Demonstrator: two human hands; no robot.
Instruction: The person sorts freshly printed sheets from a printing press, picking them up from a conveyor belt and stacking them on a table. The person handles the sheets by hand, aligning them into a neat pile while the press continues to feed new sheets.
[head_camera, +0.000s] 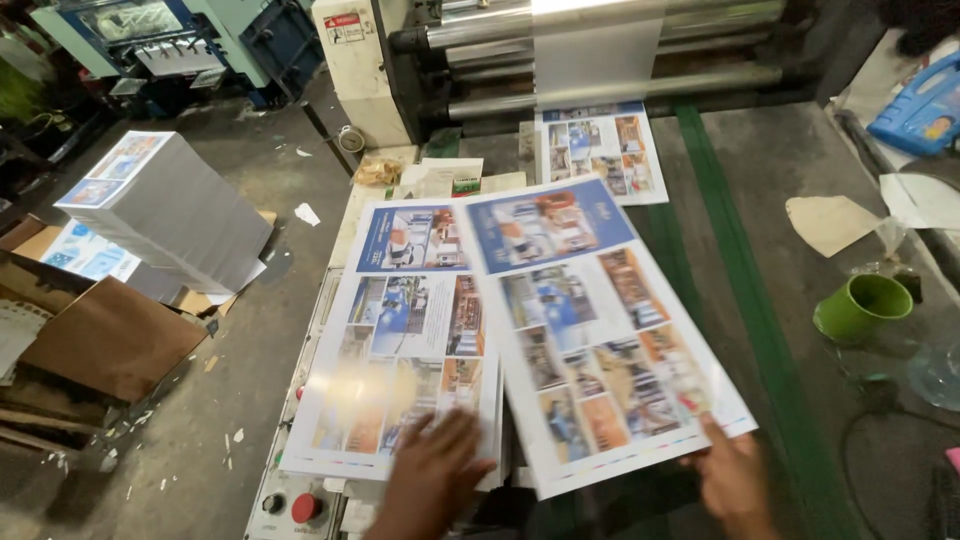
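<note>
Both hands sit at the near edge of the work. The left hand (432, 470) lies flat, fingers spread, on the near end of the stacked printed sheets (395, 340); its grip is wide and encloses nothing, only pressing down. The right hand (735, 480) holds the near right corner of the loose printed sheet (590, 320), thumb on top, the other fingers hidden beneath.

From the right grip, the loose sheet runs away and to the left, tilted, overlapping the right edge of the stack. Beyond it, a further sheet (600, 155) lies under the clear film (595, 50) coming off the machine rollers (600, 85).

Risks, judged from this position:
- A single-corner hold lets the far end sag or swing; the glossy sheet may crease or slip.
- Dragging the sheet over the stack may scuff the print or shift the top sheets if the left hand lifts.
- The green cup (862, 305), to the right of the grip, may tip and wet the sheets if struck.
</note>
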